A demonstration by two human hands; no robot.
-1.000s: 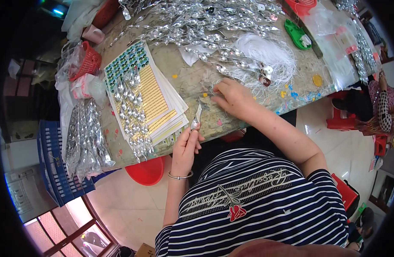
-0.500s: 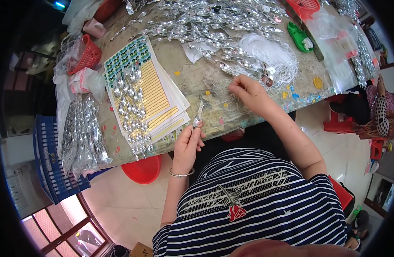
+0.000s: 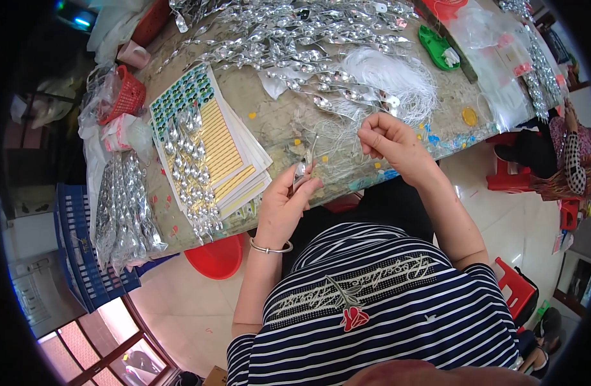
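My left hand [image 3: 284,204], with a bangle at its wrist, holds a short shiny silver twisted strip [image 3: 301,172] between thumb and fingers, just over the table's near edge. Its far end points up and away from me. My right hand [image 3: 398,147] is closed in a pinch to the right of it; whatever sits between the fingertips is too fine to make out. Loose white threads [image 3: 337,136] lie on the table beside those fingertips. Behind them is a tangled bundle of white thread [image 3: 389,74].
Many silver twisted strips [image 3: 276,42] cover the table's far side. More strips [image 3: 187,170] lie on printed sticker sheets [image 3: 223,138] at left. A red basket [image 3: 129,95], bagged strips [image 3: 125,206] and a green dish [image 3: 437,46] stand around. Another person [image 3: 572,141] sits far right.
My right hand has moved a little right and toward me, staying pinched. The silver strip in my left hand has tilted, and that hand's thumb has shifted. The view has moved slightly.
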